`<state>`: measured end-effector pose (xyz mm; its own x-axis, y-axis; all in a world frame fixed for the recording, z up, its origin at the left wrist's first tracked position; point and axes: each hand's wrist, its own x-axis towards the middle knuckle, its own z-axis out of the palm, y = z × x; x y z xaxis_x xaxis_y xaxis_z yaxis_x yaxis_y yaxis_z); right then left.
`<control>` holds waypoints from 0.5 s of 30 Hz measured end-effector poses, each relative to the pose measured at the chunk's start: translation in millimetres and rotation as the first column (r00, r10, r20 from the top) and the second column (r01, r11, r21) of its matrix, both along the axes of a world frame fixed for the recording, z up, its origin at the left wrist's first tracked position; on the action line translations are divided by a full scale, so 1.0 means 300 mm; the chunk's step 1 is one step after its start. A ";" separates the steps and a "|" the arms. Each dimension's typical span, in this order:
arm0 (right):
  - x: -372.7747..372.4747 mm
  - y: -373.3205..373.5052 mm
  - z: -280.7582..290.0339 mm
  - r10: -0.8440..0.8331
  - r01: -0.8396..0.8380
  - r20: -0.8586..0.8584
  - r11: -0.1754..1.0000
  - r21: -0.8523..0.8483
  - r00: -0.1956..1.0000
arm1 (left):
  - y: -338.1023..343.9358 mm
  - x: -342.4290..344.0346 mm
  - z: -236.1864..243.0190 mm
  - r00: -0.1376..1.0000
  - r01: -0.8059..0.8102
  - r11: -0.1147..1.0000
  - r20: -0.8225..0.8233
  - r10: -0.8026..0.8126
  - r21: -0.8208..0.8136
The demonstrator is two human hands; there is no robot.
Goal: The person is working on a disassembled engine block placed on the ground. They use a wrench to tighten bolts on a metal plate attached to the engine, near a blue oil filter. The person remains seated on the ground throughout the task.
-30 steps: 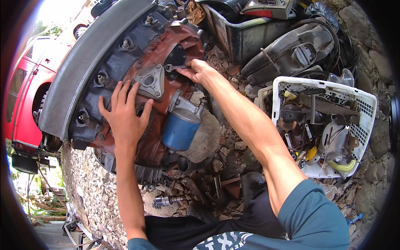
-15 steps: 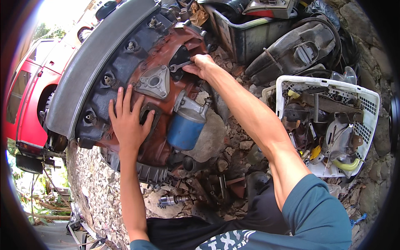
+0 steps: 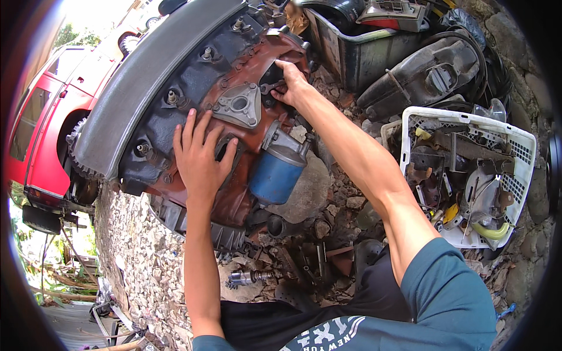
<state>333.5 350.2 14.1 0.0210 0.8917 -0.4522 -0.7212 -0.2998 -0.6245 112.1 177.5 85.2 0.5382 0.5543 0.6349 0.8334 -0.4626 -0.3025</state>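
Note:
My right hand (image 3: 291,86) grips a small open-end wrench (image 3: 267,88). The wrench's jaw reaches a black cover plate (image 3: 271,74) on the side of a red-brown engine block (image 3: 231,202). Fingers spread, my left hand (image 3: 200,157) rests on the block beside a dark rectangular opening in its side. Between the hands is a grey triangular flange (image 3: 239,104) with a round hole. A blue canister filter (image 3: 277,176) hangs from a metal housing below it. My right fingers partly hide the wrench's handle and the cover plate.
A long dark grey cover (image 3: 153,76) runs along the block's far side. To the right stand a white plastic crate (image 3: 530,140) of metal parts and a black tank-like part (image 3: 424,73). A gear-ended shaft (image 3: 249,278) lies on the rubble. Beyond is a red vehicle (image 3: 55,111).
The whole scene has shifted slightly to the right in the view. My right fingers have changed position around the wrench, and its handle has swung. My left hand stays spread on the block.

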 end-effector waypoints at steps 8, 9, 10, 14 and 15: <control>0.016 0.026 0.038 0.101 -0.090 0.173 0.994 -0.069 0.980 | 0.002 0.002 -0.009 0.997 0.054 0.998 0.063 -0.055 0.013; 0.017 0.020 0.042 0.110 -0.099 0.164 0.992 -0.076 0.980 | 0.000 -0.003 -0.007 0.997 0.054 0.998 0.063 -0.055 0.014; 0.012 0.019 0.041 0.121 -0.111 0.172 0.992 -0.067 0.978 | -0.002 -0.008 -0.005 0.997 0.054 0.998 0.063 -0.055 0.015; 0.014 0.035 0.030 0.127 -0.120 0.185 0.992 -0.048 0.975 | 0.001 -0.011 -0.011 0.997 0.048 0.999 0.058 -0.049 0.014; 0.013 0.042 0.027 0.123 -0.117 0.180 0.992 -0.045 0.976 | 0.003 -0.013 -0.010 0.997 0.048 0.999 0.054 -0.049 0.016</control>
<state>337.5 362.9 22.2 -0.0004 0.8768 -0.4809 -0.5540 -0.4005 -0.7299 108.2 178.6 82.1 0.5287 0.5188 0.6719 0.8254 -0.4988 -0.2644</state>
